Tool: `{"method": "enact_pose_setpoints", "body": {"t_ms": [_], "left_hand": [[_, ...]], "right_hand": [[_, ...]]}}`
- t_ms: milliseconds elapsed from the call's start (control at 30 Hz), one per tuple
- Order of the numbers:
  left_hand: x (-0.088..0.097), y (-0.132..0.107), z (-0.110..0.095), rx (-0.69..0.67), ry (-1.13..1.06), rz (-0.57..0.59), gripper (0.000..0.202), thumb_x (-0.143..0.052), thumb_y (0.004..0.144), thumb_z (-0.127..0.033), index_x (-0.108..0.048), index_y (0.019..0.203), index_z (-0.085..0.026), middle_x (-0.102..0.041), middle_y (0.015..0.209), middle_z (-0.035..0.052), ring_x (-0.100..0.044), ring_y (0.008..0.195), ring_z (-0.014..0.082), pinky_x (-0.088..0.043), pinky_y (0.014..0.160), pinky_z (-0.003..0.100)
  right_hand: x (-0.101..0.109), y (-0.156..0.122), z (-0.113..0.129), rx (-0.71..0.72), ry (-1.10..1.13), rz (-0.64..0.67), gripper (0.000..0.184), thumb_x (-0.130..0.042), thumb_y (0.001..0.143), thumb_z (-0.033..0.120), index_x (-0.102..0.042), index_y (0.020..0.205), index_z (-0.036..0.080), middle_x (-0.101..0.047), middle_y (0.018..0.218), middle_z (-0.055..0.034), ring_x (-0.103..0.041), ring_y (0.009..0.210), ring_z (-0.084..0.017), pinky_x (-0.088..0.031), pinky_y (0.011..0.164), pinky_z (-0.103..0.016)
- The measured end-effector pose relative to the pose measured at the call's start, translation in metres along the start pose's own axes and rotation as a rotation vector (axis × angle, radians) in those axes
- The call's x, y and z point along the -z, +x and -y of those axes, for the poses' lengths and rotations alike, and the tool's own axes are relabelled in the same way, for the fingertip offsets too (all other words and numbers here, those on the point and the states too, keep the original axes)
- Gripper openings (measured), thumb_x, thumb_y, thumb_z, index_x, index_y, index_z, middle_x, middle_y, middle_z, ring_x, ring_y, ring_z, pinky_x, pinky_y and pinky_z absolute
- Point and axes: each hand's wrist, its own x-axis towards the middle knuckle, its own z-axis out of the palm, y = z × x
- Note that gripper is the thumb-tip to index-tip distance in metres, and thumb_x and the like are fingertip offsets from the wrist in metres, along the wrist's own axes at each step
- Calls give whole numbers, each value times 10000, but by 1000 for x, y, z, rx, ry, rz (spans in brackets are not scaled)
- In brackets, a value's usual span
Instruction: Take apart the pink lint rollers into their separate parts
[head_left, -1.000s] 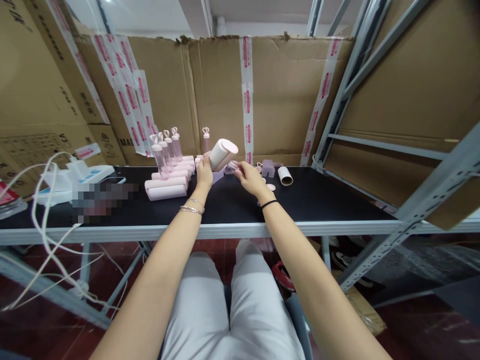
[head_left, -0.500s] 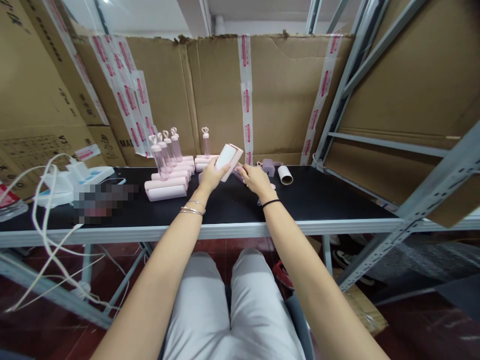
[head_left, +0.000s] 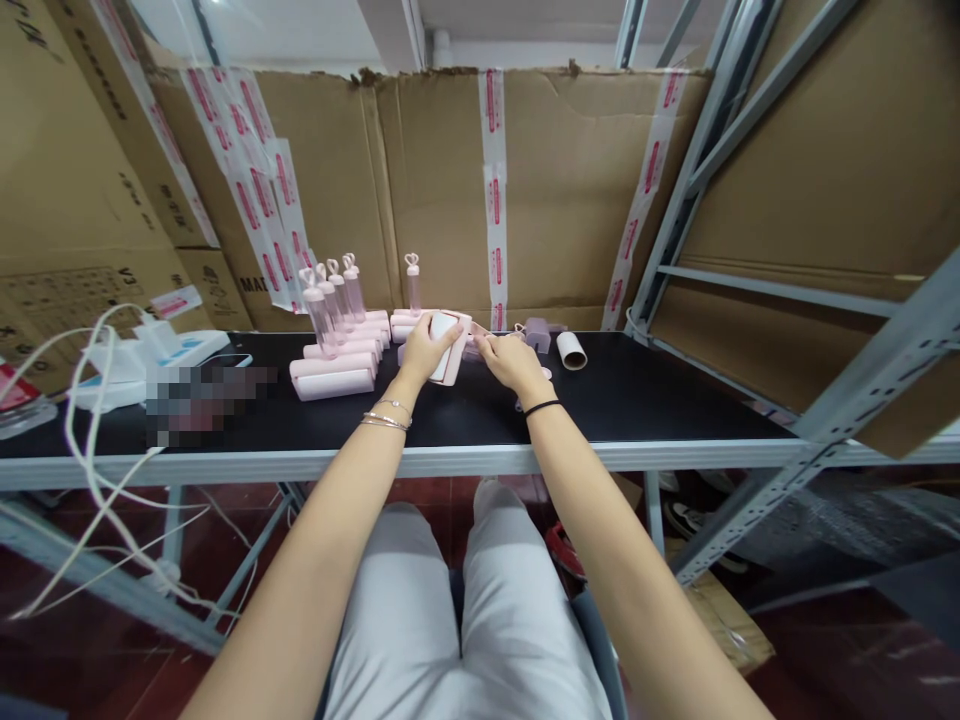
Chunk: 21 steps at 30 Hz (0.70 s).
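My left hand (head_left: pixel 418 352) is wrapped round a pale pink oblong case (head_left: pixel 447 346), held upright just above the black table top (head_left: pixel 675 400). My right hand (head_left: pixel 512 361) is closed in a pinch on a small pink part (head_left: pixel 475 346) pressed against the case's right side. Both hands meet near the far middle of the table. To the left of my left hand lie stacked pink cases (head_left: pixel 335 366) with several pink bottles (head_left: pixel 331 299) standing on them.
A white paper roll core (head_left: pixel 571 350) and a small mauve part (head_left: pixel 536 333) lie right of my hands. White devices with cables (head_left: pixel 142 355) sit at the table's left. Cardboard walls (head_left: pixel 570 190) close the back. A grey metal rack (head_left: pixel 847 390) stands on the right.
The pink case has come down from a raised, tilted hold to an upright one close to the table, and both hands have lowered with it.
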Motion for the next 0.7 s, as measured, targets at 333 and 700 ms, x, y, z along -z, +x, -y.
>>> {"method": "enact_pose_setpoints", "body": {"t_ms": [333, 700], "left_hand": [[-9, 10, 15, 216, -455, -191, 555, -679, 641, -625, -576, 950, -176, -642, 804, 8, -619, 698, 145, -494, 664, 274], [-10, 9, -9, 338, -879, 111, 669, -336, 842, -737, -551, 1088, -153, -682, 1023, 123, -661, 983, 220, -552, 798, 323]], "right_hand": [[-1, -2, 11, 240, 129, -429, 349, -326, 964, 336, -635, 884, 193, -619, 949, -113, -493, 993, -268, -344, 912, -400], [-24, 1, 28, 409, 269, -335, 777, -711, 744, 333, -356, 1406, 133, -407, 1368, -208, -426, 1264, -311, -412, 998, -432]]}}
